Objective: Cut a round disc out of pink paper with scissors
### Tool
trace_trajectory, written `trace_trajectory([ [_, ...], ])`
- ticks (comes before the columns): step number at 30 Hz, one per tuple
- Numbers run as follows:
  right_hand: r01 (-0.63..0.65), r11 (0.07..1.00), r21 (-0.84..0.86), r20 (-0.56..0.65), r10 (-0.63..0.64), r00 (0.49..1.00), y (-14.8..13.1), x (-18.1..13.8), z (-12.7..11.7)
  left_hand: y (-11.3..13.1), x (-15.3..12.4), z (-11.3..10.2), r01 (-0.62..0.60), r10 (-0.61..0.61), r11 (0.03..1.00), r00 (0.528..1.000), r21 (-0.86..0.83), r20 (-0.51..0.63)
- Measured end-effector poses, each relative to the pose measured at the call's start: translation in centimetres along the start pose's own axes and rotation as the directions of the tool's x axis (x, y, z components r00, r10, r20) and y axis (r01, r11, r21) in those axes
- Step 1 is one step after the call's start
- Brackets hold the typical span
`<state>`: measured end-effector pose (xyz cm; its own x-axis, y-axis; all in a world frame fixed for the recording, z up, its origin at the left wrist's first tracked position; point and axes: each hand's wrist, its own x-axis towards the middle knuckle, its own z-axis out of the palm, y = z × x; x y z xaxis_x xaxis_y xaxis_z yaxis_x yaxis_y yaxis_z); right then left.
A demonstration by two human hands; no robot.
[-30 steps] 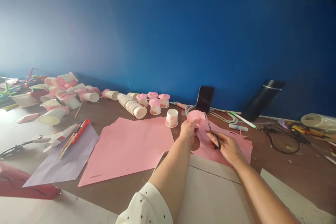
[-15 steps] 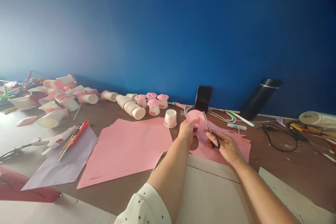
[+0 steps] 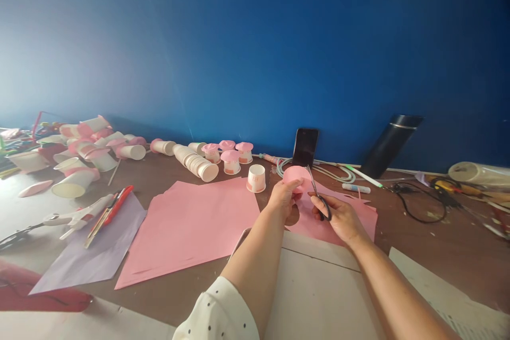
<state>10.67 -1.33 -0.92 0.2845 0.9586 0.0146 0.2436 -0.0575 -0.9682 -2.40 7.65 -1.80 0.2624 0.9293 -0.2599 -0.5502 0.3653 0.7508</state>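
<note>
A round piece of pink paper (image 3: pixel 295 173) is pinched between the thumb and fingers of my left hand (image 3: pixel 283 197). My right hand (image 3: pixel 338 217) grips a pair of dark-handled scissors (image 3: pixel 325 208), whose blades meet the right edge of the pink disc. Whether the blades are cutting into it I cannot tell. Below both hands lies pink paper (image 3: pixel 354 223) with a rounded cut-out. Left of my left hand, a white paper cup (image 3: pixel 256 177) stands upside down. Behind it are several cups with pink paper caps (image 3: pixel 231 161).
A stack of paper cups (image 3: pixel 195 162) lies by the blue partition (image 3: pixel 239 53). Pink sheets (image 3: pixel 191 228), a red utility knife (image 3: pixel 109 215) and a glue gun (image 3: pixel 85 212) are on the left. A phone (image 3: pixel 305 146) and black flask (image 3: pixel 392 146) lean at the back.
The view has shifted slightly, moving the scene a little to the left. My hands keep hold of the pink disc and the scissors in nearly the same pose.
</note>
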Motion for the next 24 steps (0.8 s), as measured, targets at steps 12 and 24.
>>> trace_trajectory([
  [12, 0.021, 1.0, -0.007, 0.003, -0.021, 1.0, 0.12, -0.03, -0.05, 0.31, -0.07, -0.07, 0.012, -0.012, 1.0, 1.0, -0.003, 0.007],
  [24, -0.02, 1.0, -0.003, -0.029, 0.02, 0.999, -0.42, -0.26, -0.1, 0.26, 0.19, -0.08, 0.021, -0.02, 1.0, 1.0, -0.02, 0.014],
])
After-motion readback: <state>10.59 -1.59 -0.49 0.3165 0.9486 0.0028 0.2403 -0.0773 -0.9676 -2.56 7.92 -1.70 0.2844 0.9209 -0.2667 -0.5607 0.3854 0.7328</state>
